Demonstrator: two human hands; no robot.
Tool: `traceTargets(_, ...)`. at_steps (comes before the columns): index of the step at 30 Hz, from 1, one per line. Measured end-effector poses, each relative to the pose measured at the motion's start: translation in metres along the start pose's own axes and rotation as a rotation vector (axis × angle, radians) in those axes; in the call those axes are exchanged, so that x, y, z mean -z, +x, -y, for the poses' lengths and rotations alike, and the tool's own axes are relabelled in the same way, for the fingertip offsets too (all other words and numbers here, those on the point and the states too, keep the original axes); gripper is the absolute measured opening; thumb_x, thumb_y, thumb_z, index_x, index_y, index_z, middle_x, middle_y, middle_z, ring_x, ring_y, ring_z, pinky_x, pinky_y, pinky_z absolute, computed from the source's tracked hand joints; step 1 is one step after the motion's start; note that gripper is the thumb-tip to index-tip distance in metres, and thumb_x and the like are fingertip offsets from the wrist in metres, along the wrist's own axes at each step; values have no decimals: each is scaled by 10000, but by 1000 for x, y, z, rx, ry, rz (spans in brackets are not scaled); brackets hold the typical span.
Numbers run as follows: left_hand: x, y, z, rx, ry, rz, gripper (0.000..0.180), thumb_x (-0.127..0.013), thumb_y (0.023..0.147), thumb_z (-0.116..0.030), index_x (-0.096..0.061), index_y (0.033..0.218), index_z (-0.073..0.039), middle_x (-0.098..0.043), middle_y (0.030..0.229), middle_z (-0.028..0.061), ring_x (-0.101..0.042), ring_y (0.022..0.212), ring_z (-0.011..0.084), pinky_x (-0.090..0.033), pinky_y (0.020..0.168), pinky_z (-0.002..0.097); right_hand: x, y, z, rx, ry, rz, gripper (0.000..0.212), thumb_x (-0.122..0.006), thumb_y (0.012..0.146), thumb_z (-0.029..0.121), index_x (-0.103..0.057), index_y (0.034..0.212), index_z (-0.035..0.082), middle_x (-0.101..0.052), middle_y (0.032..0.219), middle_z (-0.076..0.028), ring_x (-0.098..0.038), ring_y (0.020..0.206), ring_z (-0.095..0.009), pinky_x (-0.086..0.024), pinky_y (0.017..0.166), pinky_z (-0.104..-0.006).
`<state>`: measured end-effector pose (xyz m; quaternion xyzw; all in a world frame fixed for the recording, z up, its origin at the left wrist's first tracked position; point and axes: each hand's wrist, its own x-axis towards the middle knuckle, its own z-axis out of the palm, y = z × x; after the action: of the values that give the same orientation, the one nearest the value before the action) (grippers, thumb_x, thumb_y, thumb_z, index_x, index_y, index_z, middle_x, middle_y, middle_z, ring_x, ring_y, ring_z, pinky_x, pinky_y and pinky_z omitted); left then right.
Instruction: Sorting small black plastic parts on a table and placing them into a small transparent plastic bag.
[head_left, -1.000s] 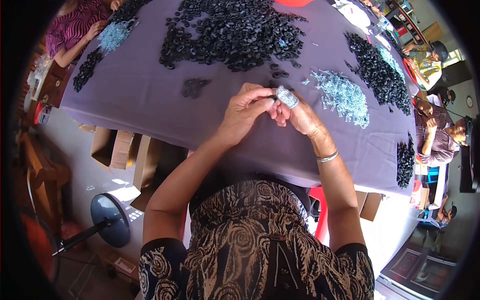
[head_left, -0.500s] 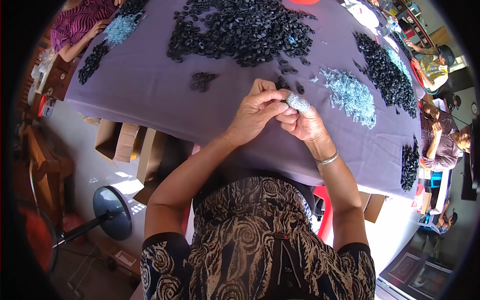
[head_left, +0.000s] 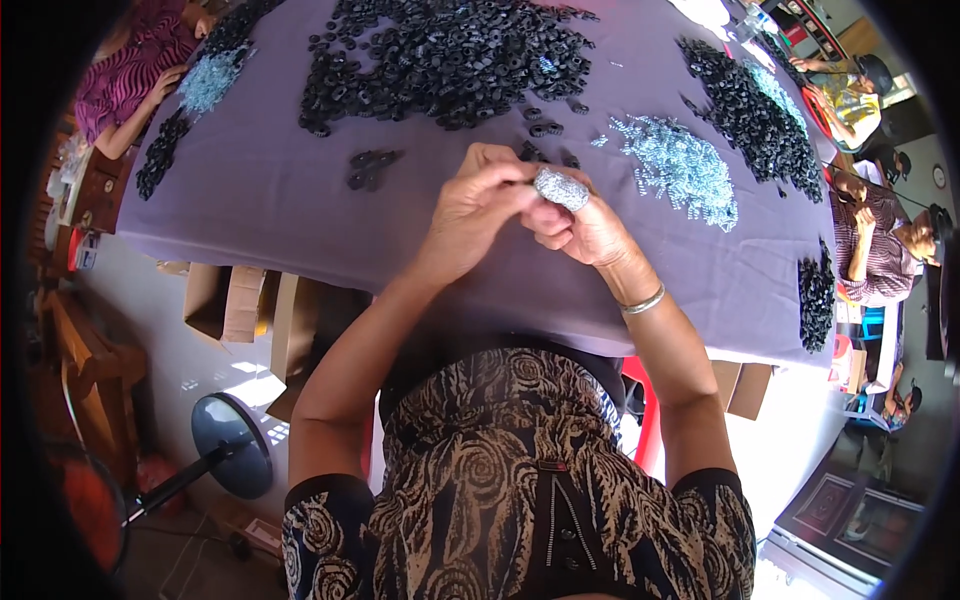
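Observation:
My left hand (head_left: 465,220) and my right hand (head_left: 590,232) meet above the near part of the purple-grey cloth. The left thumb and forefinger pinch together against the right fingertips; they are a little blurred. A silvery, crinkled covering (head_left: 562,188) wraps the right thumb. The right fingers are curled in. Whatever small piece lies between the hands is mostly hidden. Just beyond them is a large heap of small black ring-like parts (head_left: 440,75). To the right lies a pile of pale blue, clear coil-like pieces (head_left: 680,172). Several black parts (head_left: 370,168) sit apart on the left.
More black parts (head_left: 750,125) are heaped at the far right, with another small heap (head_left: 816,305) by the right edge. A person in a purple striped top (head_left: 130,75) works at the far left. Others sit at the right. Cardboard boxes (head_left: 243,305) stand below the table's left edge.
The view has shifted slightly, so the table's contents sit further left and up. My hands stay together; the left fingers have moved against the right ones and are now blurred.

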<state>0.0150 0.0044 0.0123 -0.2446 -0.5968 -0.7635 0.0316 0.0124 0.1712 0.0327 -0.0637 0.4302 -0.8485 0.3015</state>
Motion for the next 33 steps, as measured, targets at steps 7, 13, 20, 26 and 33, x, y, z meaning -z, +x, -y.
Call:
traceTargets(7,49,10,-19,-69,847,-137,184,-656,811,-28,-658,994,-42,-554,759,67,-556,672,159,-443,633,275,26,-11,36,324,-607,-541,228,-560,934,260,-634,802,90,-457,564,53,-315,435,-4,-235,383,-178)
traceTargets(13,73,10,-21,-86,1351,-204,149,-647,762,-50,-655,911,-63,-578,799,95,-607,724,279,-476,660,384,52,-13,40,609,-1364,-505,172,-637,843,36,-630,1015,35,-635,835,-76,-621,768,-191,-513,718,-315)
traceTargets(20,72,11,-23,-96,1431,-317,160,-671,736,-70,-658,895,-67,-576,842,76,-588,812,294,-479,708,398,45,-5,30,645,-1816,-301,287,-638,720,-34,-592,998,20,-578,870,-124,-573,845,-321,-500,749,-397)
traceTargets(26,24,9,-7,55,534,-87,132,-679,833,-61,-651,957,-28,-612,850,17,-574,738,94,-463,660,228,24,-9,23,643,-1535,-417,412,-649,704,-40,-534,1092,39,-622,891,-133,-639,729,-260,-545,619,-345)
traceTargets(33,6,3,-16,427,-81,-1,151,-632,893,-125,-648,1015,-38,-590,797,-18,-481,674,44,-359,557,190,-25,-4,4,865,-1587,-75,560,-638,657,-68,-473,1185,22,-574,855,-124,-538,813,-307,-473,768,-388)
